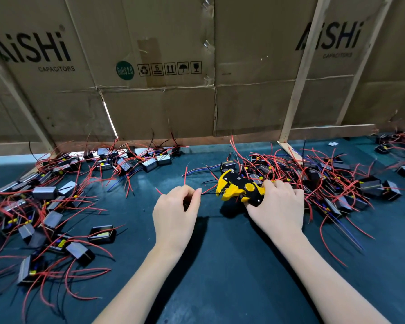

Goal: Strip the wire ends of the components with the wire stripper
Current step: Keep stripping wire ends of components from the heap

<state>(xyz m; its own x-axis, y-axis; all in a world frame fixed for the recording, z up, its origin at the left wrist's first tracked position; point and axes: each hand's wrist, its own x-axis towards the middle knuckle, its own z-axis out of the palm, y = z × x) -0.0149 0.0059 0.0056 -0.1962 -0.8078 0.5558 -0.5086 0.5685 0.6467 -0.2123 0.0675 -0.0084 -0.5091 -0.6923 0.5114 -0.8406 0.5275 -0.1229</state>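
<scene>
My right hand (278, 204) grips the handles of a yellow and black wire stripper (237, 187), whose jaws point left. My left hand (175, 211) has its fingers curled around a small dark component that is mostly hidden, and thin red and black wires (208, 191) run from it toward the stripper's jaws. Whether a wire end sits inside the jaws I cannot tell. Both hands hover just above the dark green table mat (220, 265).
Several black box-shaped components with red, black and blue wires lie in a pile at the left (45, 218) and another at the right (325, 181). More sit along the back (138, 160). A cardboard wall (197, 90) with wooden struts closes off the far edge.
</scene>
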